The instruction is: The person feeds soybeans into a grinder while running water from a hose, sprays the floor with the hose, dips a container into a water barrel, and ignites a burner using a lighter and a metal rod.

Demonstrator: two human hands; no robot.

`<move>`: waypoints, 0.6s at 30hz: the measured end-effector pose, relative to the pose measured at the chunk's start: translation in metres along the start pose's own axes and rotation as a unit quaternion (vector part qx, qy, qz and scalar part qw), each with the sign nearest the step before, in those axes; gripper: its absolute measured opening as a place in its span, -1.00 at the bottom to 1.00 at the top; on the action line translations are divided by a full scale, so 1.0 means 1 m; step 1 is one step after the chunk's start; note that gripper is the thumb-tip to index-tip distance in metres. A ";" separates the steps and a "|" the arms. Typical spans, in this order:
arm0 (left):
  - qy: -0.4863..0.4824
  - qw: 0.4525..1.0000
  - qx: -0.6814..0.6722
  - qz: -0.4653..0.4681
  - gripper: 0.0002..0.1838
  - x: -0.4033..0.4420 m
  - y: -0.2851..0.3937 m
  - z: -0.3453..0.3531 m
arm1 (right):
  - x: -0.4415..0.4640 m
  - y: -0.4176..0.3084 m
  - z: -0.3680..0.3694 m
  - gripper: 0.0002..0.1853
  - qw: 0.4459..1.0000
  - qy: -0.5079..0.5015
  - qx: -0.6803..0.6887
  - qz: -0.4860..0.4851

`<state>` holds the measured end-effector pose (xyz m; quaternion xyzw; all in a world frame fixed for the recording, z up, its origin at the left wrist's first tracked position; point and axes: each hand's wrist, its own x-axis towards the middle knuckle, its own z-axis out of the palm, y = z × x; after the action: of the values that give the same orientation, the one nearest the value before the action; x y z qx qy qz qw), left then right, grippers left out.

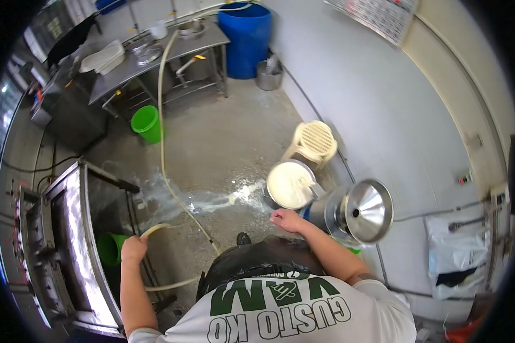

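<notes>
We have our left grip (134, 250) closed around a pale hose (156, 228), whose short length sticks out of the fist toward the right grip. Our right grip (287, 220) hangs apart from it, fingers curled inward, and we cannot tell whether anything is pinched there. Just beyond the right grip stands a round container (311, 170) filled with creamy white contents (289, 186). To the right of that same grip we see a metal cylinder (326, 210) and, beside it, a shiny steel funnel (373, 217) with a dark hole in its middle. Close to the left grip, on its left, a green bucket (111, 247) sits next to a steel-framed unit (74, 228). Ahead of and between both grips, whitish liquid (243, 194) streaks the wet floor (234, 126), and a long stretch of pale hose crosses it. Past the container, farther from the right grip, a cream plastic stool (316, 141) stands near the wall. Well ahead of both grips we find a second green bucket (147, 124) before a metal desk (210, 39), with a blue barrel (245, 46) at the desk's right end.
</notes>
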<state>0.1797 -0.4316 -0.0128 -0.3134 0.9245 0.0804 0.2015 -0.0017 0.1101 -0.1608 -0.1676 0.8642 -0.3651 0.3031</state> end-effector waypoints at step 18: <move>0.097 0.935 -0.328 -0.095 -0.57 -0.061 0.021 0.014 | 0.243 -0.151 0.045 -0.60 0.967 -0.253 0.016 -0.018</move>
<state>0.2159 -0.3780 0.0009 -0.4547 0.8279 0.3283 0.0033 -0.1466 -0.1401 -0.1722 -0.2650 0.7501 -0.3298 0.5082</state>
